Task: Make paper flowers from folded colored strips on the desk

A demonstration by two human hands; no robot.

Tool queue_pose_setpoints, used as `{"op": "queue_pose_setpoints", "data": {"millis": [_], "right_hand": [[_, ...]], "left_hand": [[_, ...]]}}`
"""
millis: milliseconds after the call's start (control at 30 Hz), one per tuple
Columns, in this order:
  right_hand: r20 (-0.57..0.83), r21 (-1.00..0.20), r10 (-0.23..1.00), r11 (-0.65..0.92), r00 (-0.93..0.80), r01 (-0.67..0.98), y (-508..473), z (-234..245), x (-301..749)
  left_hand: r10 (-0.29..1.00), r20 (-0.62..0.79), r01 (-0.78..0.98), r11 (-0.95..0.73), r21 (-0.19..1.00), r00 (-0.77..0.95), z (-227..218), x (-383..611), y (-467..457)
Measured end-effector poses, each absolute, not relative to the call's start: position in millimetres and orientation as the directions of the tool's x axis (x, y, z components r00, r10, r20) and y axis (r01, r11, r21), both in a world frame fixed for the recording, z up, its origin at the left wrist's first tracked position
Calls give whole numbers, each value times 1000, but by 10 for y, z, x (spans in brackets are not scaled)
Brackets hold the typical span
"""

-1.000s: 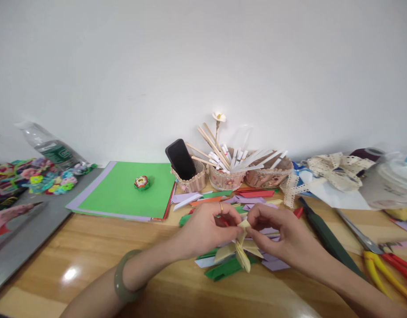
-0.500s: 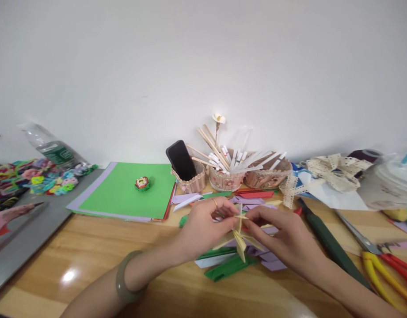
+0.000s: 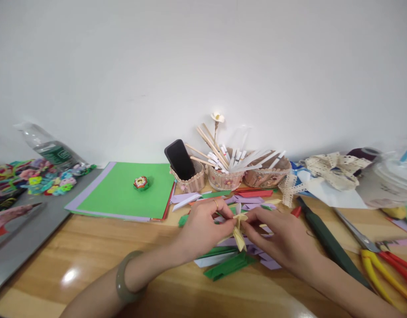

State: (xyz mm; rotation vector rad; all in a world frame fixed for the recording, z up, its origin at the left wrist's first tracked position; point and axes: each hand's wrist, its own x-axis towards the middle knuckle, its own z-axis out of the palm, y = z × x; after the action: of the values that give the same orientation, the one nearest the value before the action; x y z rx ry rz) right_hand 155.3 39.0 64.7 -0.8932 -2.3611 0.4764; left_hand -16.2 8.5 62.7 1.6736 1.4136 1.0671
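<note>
My left hand [image 3: 203,227] and my right hand [image 3: 279,234] meet over the wooden table [image 3: 90,265], both pinching a cream folded paper piece [image 3: 238,232] with pointed flaps. A ring is on a left finger and a green bangle [image 3: 125,278] sits on the left wrist. Under and around the hands lie loose folded paper strips in green [image 3: 228,267], lilac and red.
A green sheet stack [image 3: 123,190] with a small paper flower [image 3: 141,183] lies at back left. Small baskets hold a phone [image 3: 180,160], sticks and pens [image 3: 230,161]. Lace ribbon [image 3: 325,170], a dark green stem [image 3: 325,236] and yellow-red pliers [image 3: 385,265] lie right. A bottle [image 3: 47,145] and colourful crochet lie left.
The cream paper piece has been turned and drawn together between my fingers; its spread flaps are now closer in. Both hands shifted slightly away from me.
</note>
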Motion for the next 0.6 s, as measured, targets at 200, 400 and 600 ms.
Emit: {"op": "queue_pose_setpoints", "data": {"millis": [200, 400, 600], "right_hand": [[480, -257, 561, 825, -674, 503, 381, 581, 1558], [482, -182, 503, 858, -717, 480, 410, 593, 1573], [544, -258, 490, 870, -681, 420, 443, 598, 1596]], "left_hand": [[896, 424, 539, -425, 727, 133, 556, -140, 48], [935, 310, 376, -353, 857, 172, 611, -142, 41], [996, -24, -72, 30, 997, 86, 581, -153, 131]]}}
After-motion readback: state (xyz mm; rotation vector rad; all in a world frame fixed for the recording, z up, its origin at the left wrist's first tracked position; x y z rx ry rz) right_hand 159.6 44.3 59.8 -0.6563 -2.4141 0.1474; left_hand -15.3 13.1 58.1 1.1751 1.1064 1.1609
